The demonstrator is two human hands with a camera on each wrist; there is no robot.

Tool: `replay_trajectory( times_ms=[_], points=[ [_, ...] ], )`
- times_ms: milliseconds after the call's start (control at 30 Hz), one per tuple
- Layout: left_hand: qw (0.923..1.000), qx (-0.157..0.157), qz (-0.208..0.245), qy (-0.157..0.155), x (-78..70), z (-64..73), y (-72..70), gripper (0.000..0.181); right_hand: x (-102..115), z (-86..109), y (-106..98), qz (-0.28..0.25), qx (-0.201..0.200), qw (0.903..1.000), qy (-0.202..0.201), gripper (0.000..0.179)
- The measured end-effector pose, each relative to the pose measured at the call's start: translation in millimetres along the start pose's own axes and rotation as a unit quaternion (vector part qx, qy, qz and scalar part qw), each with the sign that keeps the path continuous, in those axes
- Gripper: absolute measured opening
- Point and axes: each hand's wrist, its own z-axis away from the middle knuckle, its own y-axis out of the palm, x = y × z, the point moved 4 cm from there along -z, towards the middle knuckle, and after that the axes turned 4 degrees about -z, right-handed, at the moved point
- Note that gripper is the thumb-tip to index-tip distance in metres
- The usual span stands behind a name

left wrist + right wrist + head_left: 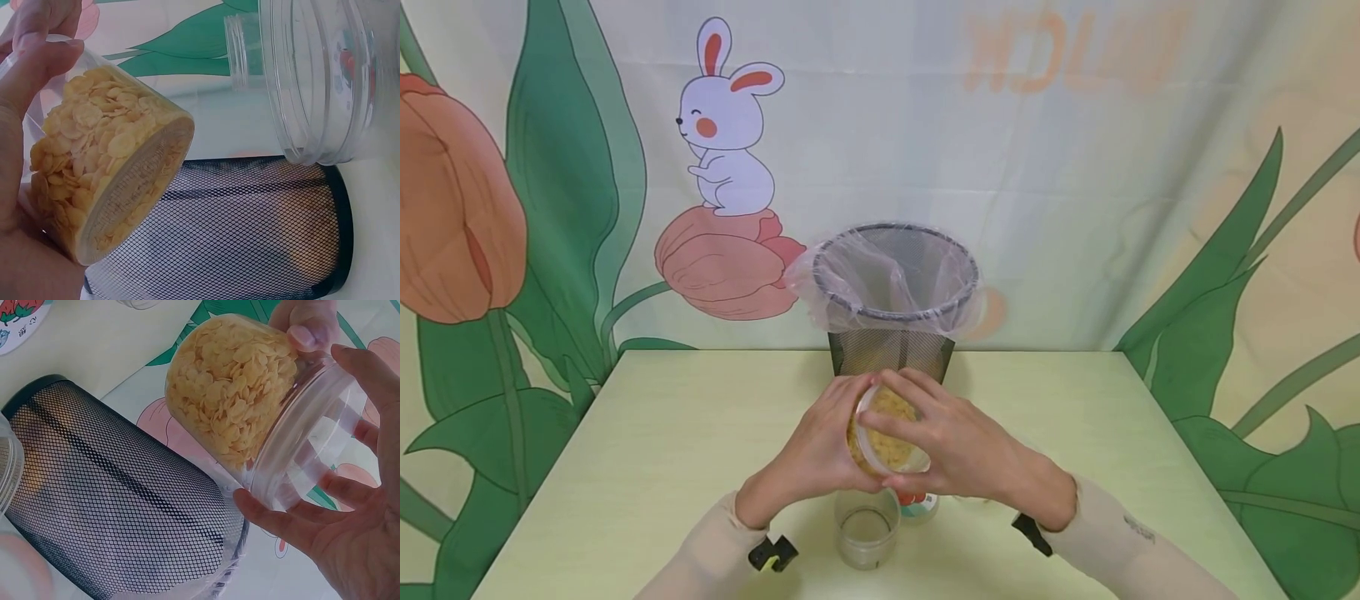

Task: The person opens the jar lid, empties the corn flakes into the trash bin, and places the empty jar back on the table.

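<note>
Over the table, a clear jar of yellow flakes (228, 387), which look like corn flakes, is held tilted on its side. My left hand (812, 446) grips the body of the jar, its thumb along the side in the left wrist view. The right hand (958, 433) has its fingers and thumb spread around the jar's clear lid (281, 450), holding it by the rim. That lid sits at the mouth of the jar; whether it is still screwed on I cannot tell. Flakes lie against the inside of the jar wall.
A clear open jar (850, 550) stands on the table below the hands. Beside it is a round disc with red strawberry print (917, 502), partly hidden. At the back stands a black mesh bin (891, 354) with a pink plastic liner (831, 287) over its rim.
</note>
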Motion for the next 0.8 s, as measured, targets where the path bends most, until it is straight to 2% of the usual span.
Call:
replay_trajectory(
  times_ms=[200,433,633,800],
  points=[
    [0.9995,0.016,0.025,-0.008,1.5,-0.8,0.8,0.112,0,0.9,0,0.007,0.02,0.9998,-0.006,0.068],
    [0.9976,0.041,0.054,-0.014,2.5,-1.7,2.1,0.109,2,0.9,-4,0.008,0.039,0.9982,-0.045,0.068],
    [0.9896,0.098,0.104,-0.016,5.0,-1.2,3.1,0.107,6,2.6,-7,-0.005,0.068,0.9955,-0.066,0.068],
    [0.9763,0.156,0.148,-0.025,5.1,0.4,0.9,0.104,11,4.8,-6,-0.02,0.087,0.9925,-0.084,0.076]
  ],
)
